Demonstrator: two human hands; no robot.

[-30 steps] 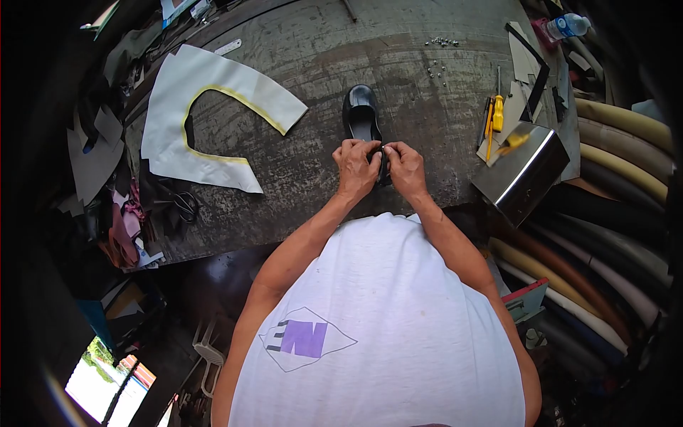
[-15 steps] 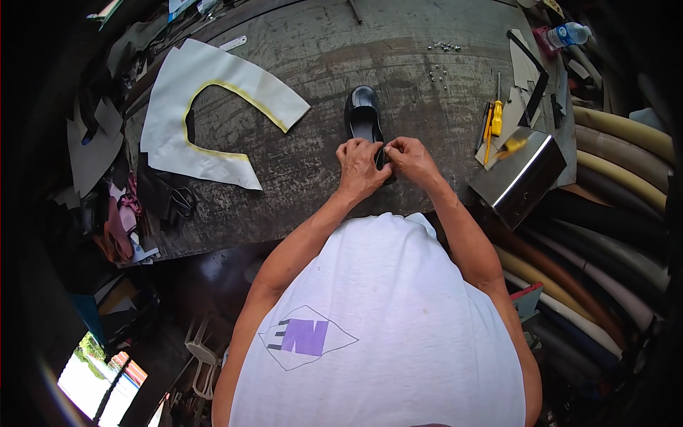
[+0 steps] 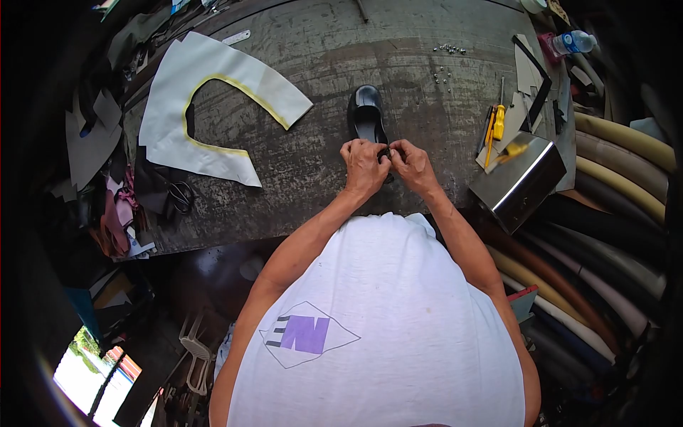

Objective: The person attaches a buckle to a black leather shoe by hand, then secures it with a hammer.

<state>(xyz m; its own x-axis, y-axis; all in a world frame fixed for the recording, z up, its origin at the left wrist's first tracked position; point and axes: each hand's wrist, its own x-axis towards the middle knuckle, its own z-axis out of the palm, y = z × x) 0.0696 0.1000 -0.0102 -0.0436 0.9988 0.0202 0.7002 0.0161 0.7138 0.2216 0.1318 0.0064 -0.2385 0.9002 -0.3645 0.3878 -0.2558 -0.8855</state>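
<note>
A black shoe (image 3: 366,99) lies on the worn worktable, toe pointing away from me. My left hand (image 3: 364,169) is closed over its heel half, fingers curled on the edge of the opening. Close beside it, my right hand (image 3: 413,169) pinches with thumb and forefinger at the shoe's right side, almost touching the left thumb. What sits in that pinch is too small and covered to make out. Both hands hide most of the shoe's back part.
A white curved piece with a yellow edge (image 3: 160,107) lies left. Small shiny metal pieces (image 3: 449,49) are scattered at the upper right. Nearer on the right are a yellow screwdriver (image 3: 499,122) and a metal box (image 3: 523,181). Material rolls (image 3: 626,146) stand beyond the table's right edge.
My right hand has shifted slightly nearer to me, its fingers curled in more. My left hand stays on the shoe. The whole view has shifted slightly.
</note>
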